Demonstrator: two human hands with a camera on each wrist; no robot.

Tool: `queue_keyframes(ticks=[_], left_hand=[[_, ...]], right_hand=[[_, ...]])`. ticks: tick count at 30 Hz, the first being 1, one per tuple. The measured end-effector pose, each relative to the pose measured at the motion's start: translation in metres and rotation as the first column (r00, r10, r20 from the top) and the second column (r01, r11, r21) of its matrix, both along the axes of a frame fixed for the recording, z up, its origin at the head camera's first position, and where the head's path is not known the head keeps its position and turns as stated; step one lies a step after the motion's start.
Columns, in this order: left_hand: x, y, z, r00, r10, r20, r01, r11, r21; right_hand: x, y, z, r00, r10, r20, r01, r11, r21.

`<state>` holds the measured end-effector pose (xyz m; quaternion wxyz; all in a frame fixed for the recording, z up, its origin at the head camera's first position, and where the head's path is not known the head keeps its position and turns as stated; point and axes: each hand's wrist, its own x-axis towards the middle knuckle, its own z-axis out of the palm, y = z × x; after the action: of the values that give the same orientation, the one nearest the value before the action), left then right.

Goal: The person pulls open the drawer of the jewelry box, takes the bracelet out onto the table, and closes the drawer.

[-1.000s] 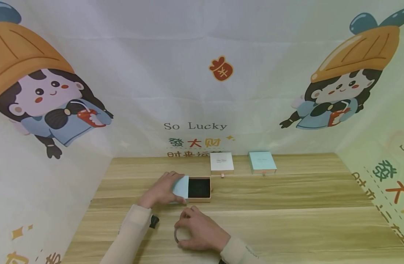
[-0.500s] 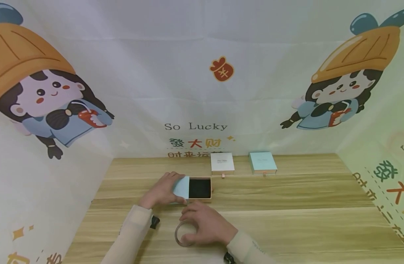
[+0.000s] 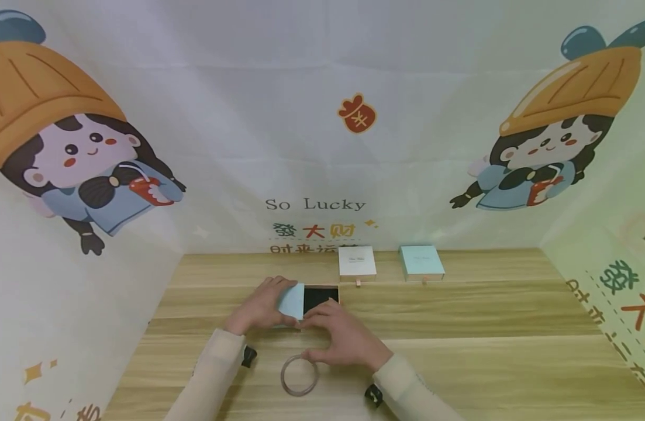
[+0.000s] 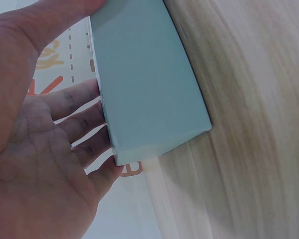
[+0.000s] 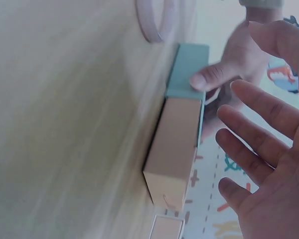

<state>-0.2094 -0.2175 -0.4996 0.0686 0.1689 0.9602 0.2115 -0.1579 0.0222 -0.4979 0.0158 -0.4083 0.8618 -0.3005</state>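
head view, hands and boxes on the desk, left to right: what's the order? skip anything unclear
Left hand → pale-blue rectangular box with its black-lined drawer slid out → closed white square box → closed mint-green square box

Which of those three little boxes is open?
The light blue box that the left hand holds: its drawer sticks out, showing black inside. The white box and turquoise box, farther back, look closed.
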Motion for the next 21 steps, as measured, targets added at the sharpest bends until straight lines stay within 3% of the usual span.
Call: queue_keyframes(ticks=[5,13,21], left_hand=[[0.002,0.001,0.001,1.000,0.014,0.008,-0.014,1.000,-0.004],[0.003,0.002,0.002,1.000,0.013,0.013,-0.013,1.000,0.000],[0.003,0.002,0.003,1.000,0.020,0.019,-0.020,1.000,0.010]], right_hand=[[-0.006,0.007,0.008,0.996,-0.049,0.077,0.052,0.998,-0.036],[-0.018,0.019,0.008,0.986,-0.139,0.093,0.148,0.984,-0.099],[-0.024,0.028,0.008,0.947,-0.248,0.202,0.277,0.952,-0.131]])
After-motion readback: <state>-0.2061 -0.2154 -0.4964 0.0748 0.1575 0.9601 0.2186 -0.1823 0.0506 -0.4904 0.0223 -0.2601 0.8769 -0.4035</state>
